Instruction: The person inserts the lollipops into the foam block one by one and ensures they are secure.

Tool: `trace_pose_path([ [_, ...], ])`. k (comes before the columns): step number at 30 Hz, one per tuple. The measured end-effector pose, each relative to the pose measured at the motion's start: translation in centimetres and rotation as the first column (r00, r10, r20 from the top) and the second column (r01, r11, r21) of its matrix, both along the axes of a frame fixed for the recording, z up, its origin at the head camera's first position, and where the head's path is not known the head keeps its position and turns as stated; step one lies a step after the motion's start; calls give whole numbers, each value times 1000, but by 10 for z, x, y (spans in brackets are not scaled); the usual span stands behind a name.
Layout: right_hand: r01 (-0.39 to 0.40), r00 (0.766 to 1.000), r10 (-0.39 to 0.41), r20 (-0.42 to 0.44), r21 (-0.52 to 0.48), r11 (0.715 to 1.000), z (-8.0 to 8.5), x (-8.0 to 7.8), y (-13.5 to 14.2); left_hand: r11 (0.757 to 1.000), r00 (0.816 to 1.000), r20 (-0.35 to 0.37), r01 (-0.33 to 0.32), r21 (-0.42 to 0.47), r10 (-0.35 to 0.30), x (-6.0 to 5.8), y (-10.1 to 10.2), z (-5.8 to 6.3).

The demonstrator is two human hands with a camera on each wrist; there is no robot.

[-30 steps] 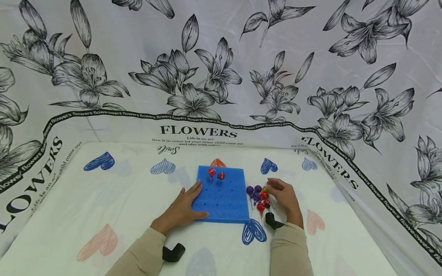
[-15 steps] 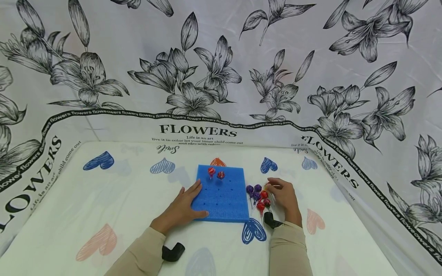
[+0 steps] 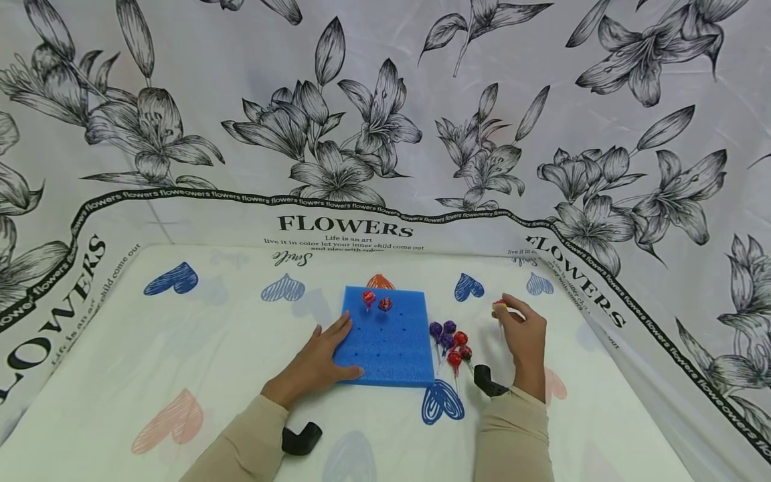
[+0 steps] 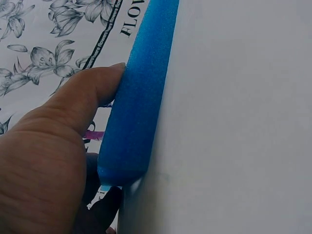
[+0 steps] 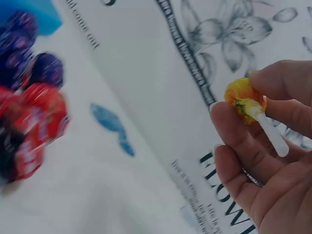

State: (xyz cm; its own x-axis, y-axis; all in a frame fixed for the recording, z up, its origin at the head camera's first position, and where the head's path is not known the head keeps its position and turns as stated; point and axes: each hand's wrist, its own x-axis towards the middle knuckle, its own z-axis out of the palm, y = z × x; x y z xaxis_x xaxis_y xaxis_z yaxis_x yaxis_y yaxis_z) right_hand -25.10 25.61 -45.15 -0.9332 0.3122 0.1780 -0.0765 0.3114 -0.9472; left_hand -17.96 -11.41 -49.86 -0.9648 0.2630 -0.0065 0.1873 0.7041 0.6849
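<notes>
My left hand (image 3: pixel 313 365) rests against the left side of a blue foam board (image 3: pixel 391 371), fingers straight and spread, with the thumb on its near edge. In the left wrist view, the thumb presses the face of the board (image 4: pixel 141 97) close to its edge. Two red-wrapped lollipops (image 3: pixel 369 298) stand upright in holes near the board's far edge; rows of small holes show elsewhere on it. To the right of the pile, my right hand (image 3: pixel 525 335) is raised. Between thumb and fingers it pinches a yellow-wrapped lollipop (image 5: pixel 240 92), whose white stick points down toward the palm.
Just right of the board lie several loose lollipops, purple ones (image 3: pixel 449 327) and red ones (image 3: pixel 454 360), sticks toward me. A white cloth (image 3: pixel 229 361) printed with hearts covers the table. Behind it hangs a flower-patterned curtain (image 3: pixel 337 167). Black mounts (image 3: pixel 302 439) sit at both wrists.
My right hand has lifted the yellow lollipop out of the pile and moved right and away from it. The left hand and the board have stayed in place.
</notes>
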Motion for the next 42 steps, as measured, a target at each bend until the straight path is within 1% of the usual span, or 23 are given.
trace_pose_path([
  [2, 32, 998, -32, -48, -4, 999, 10, 4, -1, 1000, 1000, -4, 3, -1, -3, 0, 0, 0],
  [5, 73, 990, -72, -123, 1, 997, 24, 10, -2, 1000, 1000, -9, 6, 0, -6, 0, -1, -1],
  [8, 73, 973, -78, -216, -31, 997, 37, 15, -4, 1000, 1000, -8, 7, -1, -7, 0, -1, -1],
  [12, 32, 931, -59, -361, -78, 996, 52, 22, -7, 1000, 1000, -1, 2, -2, -2, 0, 0, -1],
  [15, 9, 894, -41, -446, -73, 997, 62, 27, -10, 1000, 1000, 4, -5, -2, 5, 0, 0, -1],
  [19, -12, 866, -33, -499, -87, 996, 72, 34, -14, 1000, 1000, -1, -5, -4, 5, 0, 1, 0],
  [21, -46, 853, -28, -521, -129, 991, 76, 38, -17, 1000, 1000, -7, -1, -5, 1, 0, 1, 0],
  [23, -90, 834, -15, -551, -163, 982, 80, 39, -19, 1000, 1000, -12, 1, -5, -1, 0, 1, 0],
  [26, -168, 794, 14, -608, -197, 966, 83, 41, -22, 1000, 1000, -13, 2, -7, -2, -1, 0, -1],
  [29, -235, 742, 44, -669, -197, 952, 87, 43, -26, 1000, 1000, -11, 1, -6, -1, 0, 0, -1],
  [31, -266, 709, 64, -703, -182, 947, 90, 45, -29, 1000, 1000, -12, 1, -10, -2, 0, 0, -1],
  [33, -283, 684, 74, -726, -170, 944, 94, 48, -31, 1000, 1000, -10, 1, -14, -1, -1, 0, -1],
  [36, -291, 662, 81, -745, -156, 944, 99, 52, -35, 1000, 1000, -6, -1, -16, 1, -1, 0, 0],
  [38, -301, 654, 82, -752, -159, 940, 101, 55, -38, 1000, 1000, 1, -4, -14, 4, 0, 0, 1],
  [42, -348, 637, 95, -765, -176, 921, 106, 61, -44, 1000, 1000, 5, -7, -8, 7, 0, 0, 1],
])
